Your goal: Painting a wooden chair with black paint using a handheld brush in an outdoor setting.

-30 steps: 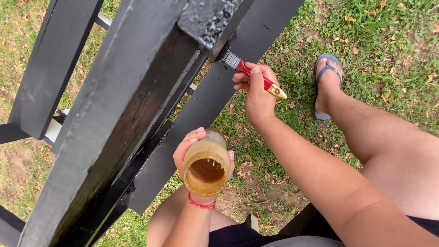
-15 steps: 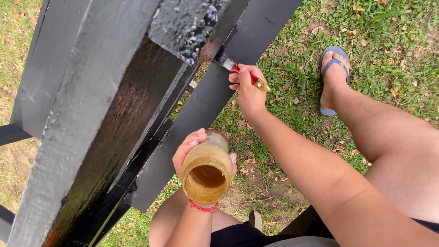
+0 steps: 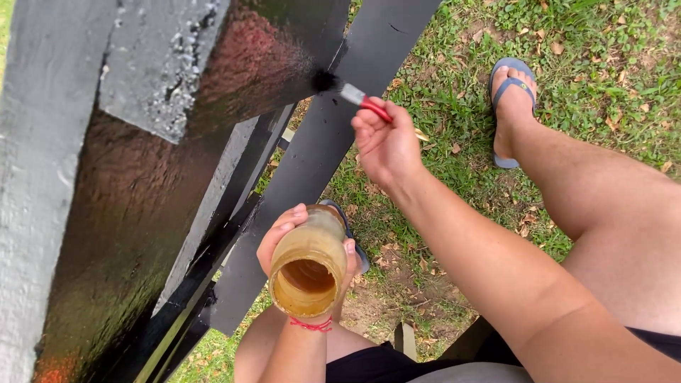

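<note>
I see the right hand [image 3: 386, 145] clamped on a paintbrush [image 3: 355, 96], bristles touching the black beam [image 3: 284, 42] far left. The left hand [image 3: 294, 234], near, grips an amber jar [image 3: 308, 266].

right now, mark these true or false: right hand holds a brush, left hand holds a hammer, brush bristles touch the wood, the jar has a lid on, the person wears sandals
1. The right hand holds a red-handled brush. True.
2. The left hand holds a hammer. False: it grips an amber jar.
3. The brush bristles touch the black-painted wood. True.
4. The jar has a lid on. False: its mouth is open.
5. The person wears blue sandals. True.
</note>
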